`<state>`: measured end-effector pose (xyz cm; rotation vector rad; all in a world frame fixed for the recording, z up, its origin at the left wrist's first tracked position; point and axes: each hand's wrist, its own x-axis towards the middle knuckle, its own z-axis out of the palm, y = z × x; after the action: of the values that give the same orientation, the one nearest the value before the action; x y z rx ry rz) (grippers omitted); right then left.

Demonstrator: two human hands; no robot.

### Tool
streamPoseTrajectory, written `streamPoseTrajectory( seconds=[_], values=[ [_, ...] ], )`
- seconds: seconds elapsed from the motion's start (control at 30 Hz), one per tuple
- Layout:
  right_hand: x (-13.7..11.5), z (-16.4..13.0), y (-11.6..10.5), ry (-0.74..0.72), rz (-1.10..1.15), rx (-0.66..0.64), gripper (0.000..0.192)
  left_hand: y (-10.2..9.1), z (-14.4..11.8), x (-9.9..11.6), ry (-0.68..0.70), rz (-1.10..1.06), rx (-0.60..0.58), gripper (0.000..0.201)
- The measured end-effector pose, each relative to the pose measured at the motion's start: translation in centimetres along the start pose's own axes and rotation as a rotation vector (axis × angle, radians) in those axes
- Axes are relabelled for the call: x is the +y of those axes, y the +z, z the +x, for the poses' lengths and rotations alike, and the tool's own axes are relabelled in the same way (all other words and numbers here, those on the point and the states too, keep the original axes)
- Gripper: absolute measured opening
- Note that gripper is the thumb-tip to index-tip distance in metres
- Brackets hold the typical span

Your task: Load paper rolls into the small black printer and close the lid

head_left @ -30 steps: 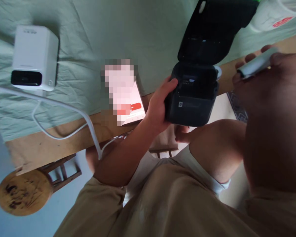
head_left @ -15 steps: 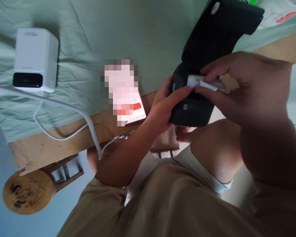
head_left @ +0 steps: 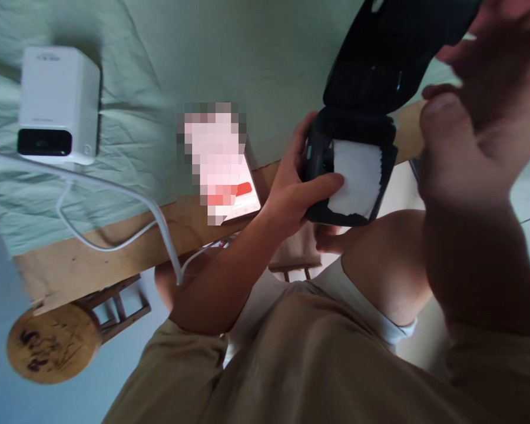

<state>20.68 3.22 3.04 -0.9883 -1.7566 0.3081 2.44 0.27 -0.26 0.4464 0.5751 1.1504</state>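
My left hand (head_left: 291, 194) grips a small black printer (head_left: 317, 160) by its side, just off the table's edge above my knee. Its lid (head_left: 380, 59) stands open and tilts up to the right. A white paper strip (head_left: 355, 176) hangs out over the printer's front, and my left thumb presses on the strip's left edge. My right hand (head_left: 477, 135) is raised close to the camera at the right, blurred, its fingers spread and nothing in it. Its fingertips are up by the lid's right edge.
A white cube-shaped device (head_left: 57, 100) sits on the pale green cloth (head_left: 247, 59) at the left, with a white cable (head_left: 115, 188) running off the wooden table edge (head_left: 92, 259). A phone (head_left: 236, 194) with a lit screen lies beside my left hand. A round wooden stool (head_left: 44, 341) stands below.
My right hand brought a white paper roll from the right into the open printer, let it go and rose toward the lid. The strip now hangs over the front under my left thumb.
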Motion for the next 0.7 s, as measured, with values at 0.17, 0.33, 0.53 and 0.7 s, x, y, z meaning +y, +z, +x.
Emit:
streamPoseTrajectory(
  seconds=[0.17,0.33,0.53,0.7],
  values=[
    [1.3,-0.1,0.2,0.096,0.259,0.028,0.026,0.2,-0.1,-0.1,0.031,-0.028,0.005,0.058],
    [-0.8,-1.1,-0.3,0.123,-0.021,-0.274,0.040,0.8,-0.2,0.2,-0.007,0.013,0.042,0.047],
    [-2.9,-1.0,-0.7,0.093,-0.250,-0.466,0.062,0.4,-0.1,0.6,-0.096,0.019,-0.033,0.016],
    [-3.4,0.4,-1.0,0.240,-0.275,-0.565,0.054,0.7,-0.2,0.7,-0.064,0.011,0.046,0.014]
  ],
)
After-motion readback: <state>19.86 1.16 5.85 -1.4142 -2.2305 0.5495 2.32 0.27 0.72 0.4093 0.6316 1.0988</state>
